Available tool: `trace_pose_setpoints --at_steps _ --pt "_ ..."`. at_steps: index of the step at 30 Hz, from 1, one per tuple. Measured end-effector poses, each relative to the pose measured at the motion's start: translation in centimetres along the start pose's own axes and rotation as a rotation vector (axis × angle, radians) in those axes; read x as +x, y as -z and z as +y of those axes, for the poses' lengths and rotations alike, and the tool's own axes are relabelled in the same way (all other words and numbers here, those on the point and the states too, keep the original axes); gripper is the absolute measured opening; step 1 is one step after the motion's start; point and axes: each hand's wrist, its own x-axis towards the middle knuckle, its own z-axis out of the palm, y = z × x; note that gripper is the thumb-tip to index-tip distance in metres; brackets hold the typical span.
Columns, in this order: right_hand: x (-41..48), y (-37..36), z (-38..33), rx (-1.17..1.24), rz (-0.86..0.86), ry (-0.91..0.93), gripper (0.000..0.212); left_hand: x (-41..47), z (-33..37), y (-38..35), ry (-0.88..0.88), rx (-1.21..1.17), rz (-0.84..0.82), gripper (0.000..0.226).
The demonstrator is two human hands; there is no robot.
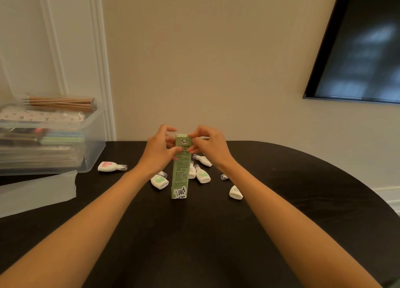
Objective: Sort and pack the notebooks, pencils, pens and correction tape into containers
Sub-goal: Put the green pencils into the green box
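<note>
The green box (181, 166) stands on end on the table (194, 233), straight ahead of me. Its foot rests on the dark top, so the table carries it and both hands are free for the upper end. My left hand (159, 150) grips the box just below its top, thumb on the near face and fingers curled behind, which I judge steadies it against tipping. My right hand (208, 145) pinches the top edge between thumb and forefinger, the other fingers curled. It looks like flap work, though I cannot tell whether the flap is being opened or tucked shut, nor what is inside. The tapes (203, 176) lie loose close around the box's foot, on both sides, with one partly hidden behind it. A pink tape (109, 166) lies farther to the box's left. None of them is packed yet, so I judge the task only part done. Well left of the box sits the clear bin (95, 136), with what look like notebooks (43, 149) stacked flat inside and pencils (60, 103) laid across the top of the load. The lid (36, 192) lies on the table left of the box and nearer to me, off, I take it, so the bin can take more. Up and right of the box a dark screen (357, 49) hangs on the wall.
</note>
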Motion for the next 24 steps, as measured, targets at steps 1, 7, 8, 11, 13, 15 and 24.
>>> trace_pose_setpoints --at_steps 1,7,8,11,13,15,24 --pt "-0.1 -0.1 0.1 0.025 -0.004 -0.012 0.022 -0.2 -0.3 -0.2 0.053 -0.002 -0.03 0.044" --pt "0.2 -0.5 0.7 0.187 0.051 -0.091 0.016 -0.9 -2.7 -1.4 0.255 0.233 -0.279 0.038" --pt "0.5 -0.6 0.8 0.2 0.072 -0.106 0.011 -0.8 -2.9 -1.6 0.25 0.22 -0.275 0.037" --pt "2.4 -1.0 1.3 0.227 0.132 -0.152 0.007 0.6 -3.4 -1.9 0.223 0.179 -0.211 0.028" --pt "4.0 -1.1 1.0 0.25 0.137 -0.173 0.013 2.1 -3.3 -1.6 0.201 0.168 -0.11 0.028" --pt "5.8 -1.3 0.6 0.261 0.108 -0.211 0.024 4.1 -3.0 -0.8 0.142 0.158 -0.031 0.032" --pt "14.7 -2.2 -3.5 0.294 0.048 -0.394 0.036 12.4 -1.0 4.9 0.099 0.378 -0.109 0.023"
